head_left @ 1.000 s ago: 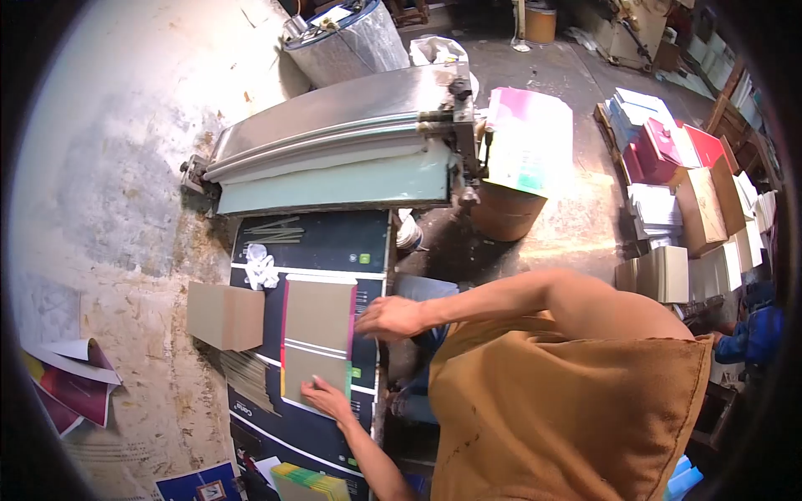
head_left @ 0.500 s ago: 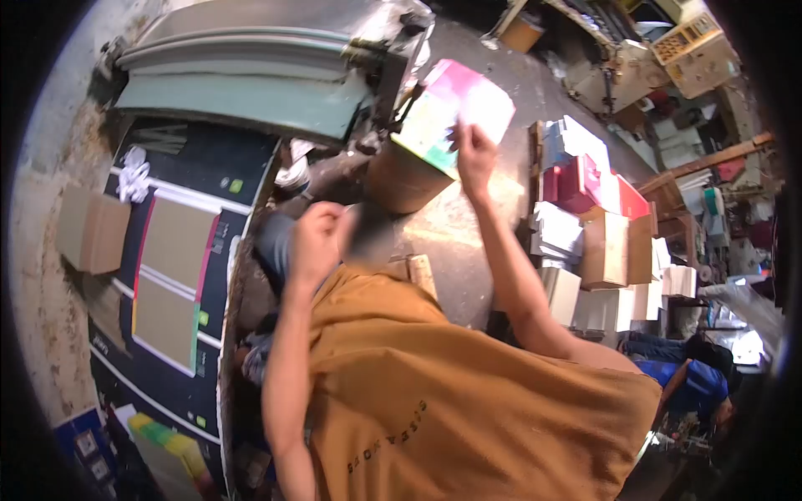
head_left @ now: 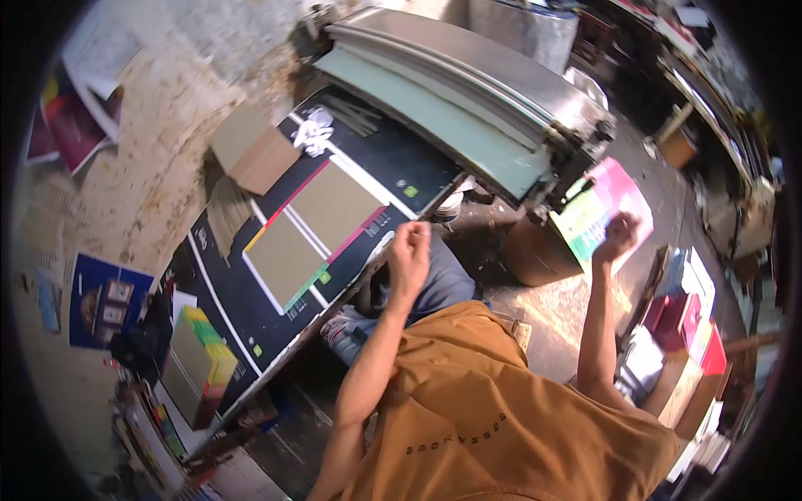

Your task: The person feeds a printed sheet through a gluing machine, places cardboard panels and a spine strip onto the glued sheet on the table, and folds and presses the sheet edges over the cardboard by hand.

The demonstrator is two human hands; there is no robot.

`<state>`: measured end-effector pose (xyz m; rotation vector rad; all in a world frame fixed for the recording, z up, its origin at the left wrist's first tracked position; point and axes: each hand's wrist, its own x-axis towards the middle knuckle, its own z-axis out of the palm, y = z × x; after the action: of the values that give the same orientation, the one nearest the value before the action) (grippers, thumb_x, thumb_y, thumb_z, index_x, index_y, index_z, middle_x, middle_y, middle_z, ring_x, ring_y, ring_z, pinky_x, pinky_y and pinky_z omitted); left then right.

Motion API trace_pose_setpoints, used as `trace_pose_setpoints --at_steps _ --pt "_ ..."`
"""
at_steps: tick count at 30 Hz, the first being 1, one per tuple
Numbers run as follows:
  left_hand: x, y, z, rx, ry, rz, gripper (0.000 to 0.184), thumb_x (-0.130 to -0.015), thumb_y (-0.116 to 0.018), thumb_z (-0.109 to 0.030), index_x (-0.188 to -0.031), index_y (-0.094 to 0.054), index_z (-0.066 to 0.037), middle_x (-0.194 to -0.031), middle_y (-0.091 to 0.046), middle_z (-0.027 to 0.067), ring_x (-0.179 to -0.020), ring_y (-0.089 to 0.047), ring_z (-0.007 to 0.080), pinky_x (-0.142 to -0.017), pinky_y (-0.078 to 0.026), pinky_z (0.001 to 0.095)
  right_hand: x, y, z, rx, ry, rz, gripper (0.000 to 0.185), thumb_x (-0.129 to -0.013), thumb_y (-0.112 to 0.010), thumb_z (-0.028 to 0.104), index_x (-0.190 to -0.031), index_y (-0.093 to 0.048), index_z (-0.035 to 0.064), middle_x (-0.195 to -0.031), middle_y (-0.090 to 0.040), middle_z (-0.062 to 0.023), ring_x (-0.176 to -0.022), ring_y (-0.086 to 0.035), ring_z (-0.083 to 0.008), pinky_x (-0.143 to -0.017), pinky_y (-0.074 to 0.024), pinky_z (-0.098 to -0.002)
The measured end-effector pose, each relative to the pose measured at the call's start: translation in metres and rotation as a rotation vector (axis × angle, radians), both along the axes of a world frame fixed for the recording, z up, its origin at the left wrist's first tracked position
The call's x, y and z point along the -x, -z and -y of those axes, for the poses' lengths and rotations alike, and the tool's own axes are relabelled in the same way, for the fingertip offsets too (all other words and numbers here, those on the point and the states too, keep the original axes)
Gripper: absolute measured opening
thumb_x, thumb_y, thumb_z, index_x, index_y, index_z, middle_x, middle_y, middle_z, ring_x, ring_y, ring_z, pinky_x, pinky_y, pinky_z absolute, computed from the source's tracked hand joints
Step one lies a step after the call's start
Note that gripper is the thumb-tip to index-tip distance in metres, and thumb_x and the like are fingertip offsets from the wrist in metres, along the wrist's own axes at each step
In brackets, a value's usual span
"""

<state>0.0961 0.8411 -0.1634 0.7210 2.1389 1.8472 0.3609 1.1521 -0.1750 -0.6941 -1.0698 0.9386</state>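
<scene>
My left hand [head_left: 409,255] is raised beside the table's edge, its fingers curled closed; nothing shows in it. Farther right, my right hand [head_left: 616,237] is closed over the pink, white and green printed sheets [head_left: 591,219] on a brown drum [head_left: 539,252]. What its fingers hold, if anything, is hidden. On the dark table [head_left: 378,161] lies a coloured sheet with two grey-brown boards [head_left: 338,200] on it, a narrow gap and strips between them. A block of stacked boards [head_left: 255,150] stands at their upper left.
A roller machine [head_left: 443,92] spans the table's far end. Crumpled white material [head_left: 313,132] and thin strips [head_left: 230,219] lie on the table, with yellow-green edged boards [head_left: 196,363] at its near end. Red boxes [head_left: 675,319] and paper stacks stand at the right.
My left hand has left the boards and closed. The right has moved from the table's edge to the printed sheets on the drum and closed. The camera view has swung and tilted.
</scene>
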Motion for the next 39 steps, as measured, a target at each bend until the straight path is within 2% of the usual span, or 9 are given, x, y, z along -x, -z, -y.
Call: trace_pose_setpoints --at_steps 5,8,11,16,21,26,29,35,39 --pt "0.085 0.006 0.082 0.149 -0.321 -0.285 0.023 -0.096 -0.067 -0.019 -0.11 -0.064 -0.001 -0.078 -0.062 0.007 -0.07 -0.056 0.0162 -0.065 -0.048 0.0319 0.006 -0.073 0.037 -0.344 0.195 0.13 0.064 -0.103 -0.036 0.062 -0.099 -0.06 0.0026 -0.069 -0.048 0.0 -0.061 -0.04 -0.0082 -0.056 -0.0304 -0.024" --pt "0.073 -0.019 0.096 0.133 -0.263 -0.248 0.023 -0.099 -0.064 -0.017 -0.114 -0.061 0.001 -0.082 -0.065 0.0077 -0.075 -0.06 0.0158 -0.065 -0.049 0.0305 0.009 -0.1 0.035 -0.52 0.254 0.21 0.043 -0.106 -0.038 0.036 -0.094 -0.062 0.0028 -0.073 -0.053 -0.0029 -0.063 -0.047 -0.0101 -0.06 -0.0378 -0.025" --pt "0.042 -0.01 0.068 -0.137 0.089 0.328 0.027 -0.106 -0.053 -0.024 -0.117 -0.062 0.0 -0.077 -0.066 0.0063 -0.059 -0.06 0.0109 -0.054 -0.045 0.0223 -0.003 -0.125 0.045 -0.305 0.371 0.584 0.034 -0.103 -0.048 0.032 -0.096 -0.065 0.0038 -0.077 -0.058 -0.0021 -0.067 -0.053 -0.0097 -0.061 -0.0421 -0.0259" --pt "-0.005 0.004 -0.014 -0.103 0.205 0.668 0.057 -0.103 -0.055 -0.046 -0.059 -0.044 -0.011 -0.049 -0.033 -0.0059 -0.039 -0.03 0.0058 -0.038 -0.021 0.0261 -0.007 -0.085 0.033 0.099 0.162 0.419 0.034 -0.098 -0.07 0.033 -0.078 -0.066 0.0047 -0.057 -0.051 0.0053 -0.048 -0.042 -0.0033 -0.045 -0.0314 -0.021" --pt "0.003 0.053 -0.086 -0.429 0.384 1.231 0.042 -0.1 -0.052 -0.052 -0.081 -0.055 -0.014 -0.057 -0.038 -0.0037 -0.049 -0.037 0.0098 -0.051 -0.03 0.0288 0.029 -0.068 0.101 0.202 0.178 0.287 0.036 -0.099 -0.067 0.028 -0.072 -0.066 0.0044 -0.054 -0.051 0.0042 -0.047 -0.044 -0.0033 -0.043 -0.0297 -0.0224" --pt "-0.019 0.005 -0.116 -0.246 0.151 1.087 0.05 -0.099 -0.046 -0.056 -0.124 -0.062 -0.015 -0.108 -0.061 -0.0026 -0.093 -0.053 0.0114 -0.083 -0.037 0.036 0.048 -0.039 0.184 0.369 -0.371 0.481 0.045 -0.101 -0.062 0.03 -0.064 -0.066 0.0042 -0.055 -0.055 0.0023 -0.051 -0.048 -0.005 -0.047 -0.0334 -0.0234" --pt "-0.008 0.018 -0.096 -0.519 0.072 0.907 0.038 -0.102 -0.056 -0.04 -0.126 -0.059 -0.012 -0.106 -0.061 -0.0022 -0.096 -0.055 0.0105 -0.078 -0.042 0.0303 0.111 -0.049 0.232 0.357 -0.628 0.615 0.023 -0.099 -0.065 0.022 -0.105 -0.073 0.0008 -0.064 -0.063 -0.0013 -0.053 -0.054 -0.0058 -0.05 -0.0449 -0.0253" --pt "0.093 -0.04 0.068 -0.607 -0.384 0.586 0.042 -0.105 -0.053 -0.041 -0.081 -0.059 -0.007 -0.054 -0.044 -0.0039 -0.048 -0.043 0.007 -0.047 -0.033 0.023 0.232 -0.051 0.257 0.226 -1.063 0.577 0.049 -0.106 -0.049 0.038 -0.075 -0.061 0.0022 -0.056 -0.039 0.0081 -0.052 -0.029 -0.0021 -0.049 -0.0199 -0.0249" --pt "0.187 -0.006 0.167 -0.8 -0.522 0.413 0.045 -0.107 -0.044 -0.039 -0.072 -0.049 -0.011 -0.057 -0.029 -0.0077 -0.049 -0.025 0.0044 -0.047 -0.021 0.0241 0.353 -0.098 0.256 -0.261 -1.181 0.988 0.036 -0.104 -0.054 0.025 -0.081 -0.061 -0.0019 -0.069 -0.051 0.0 -0.069 -0.048 -0.0092 -0.06 -0.0381 -0.0271"
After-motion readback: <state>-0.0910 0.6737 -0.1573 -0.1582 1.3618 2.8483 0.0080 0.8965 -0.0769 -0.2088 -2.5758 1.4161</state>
